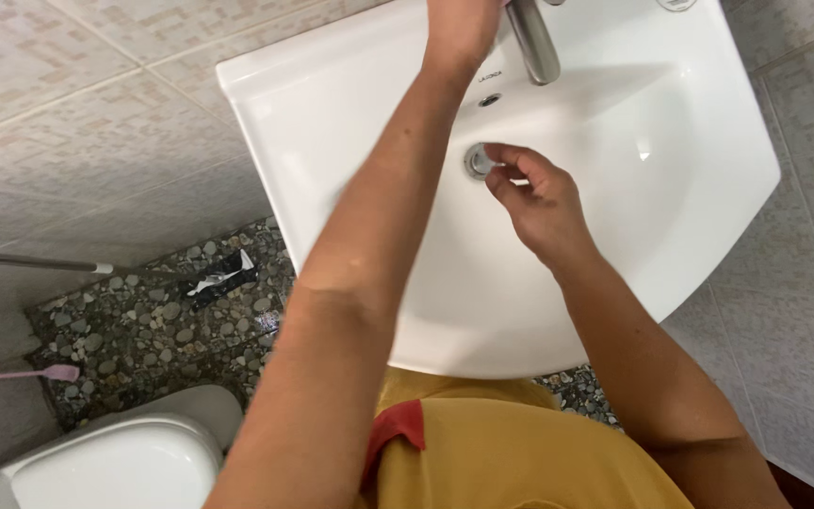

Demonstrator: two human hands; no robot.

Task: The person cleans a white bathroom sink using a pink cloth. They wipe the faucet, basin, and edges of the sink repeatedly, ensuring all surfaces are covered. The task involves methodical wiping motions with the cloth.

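Observation:
A white wash basin [671, 179] hangs on a tiled wall below me. My right hand [537, 198] reaches into the bowl, its fingertips pinched on the round metal drain plug [476, 161]. My left hand [461, 28] stretches to the top edge of the view beside the base of the chrome tap [532, 40]; its fingers are cut off by the frame, so its grip cannot be seen. A small overflow hole [489, 99] sits between tap and drain.
A white toilet [115, 462] stands at the lower left. The pebble floor [143, 330] holds a dark crumpled tube [223, 276]. A grey rod [25, 260] and a pink handle [21, 374] jut in from the left. My yellow shirt [511, 452] fills the bottom.

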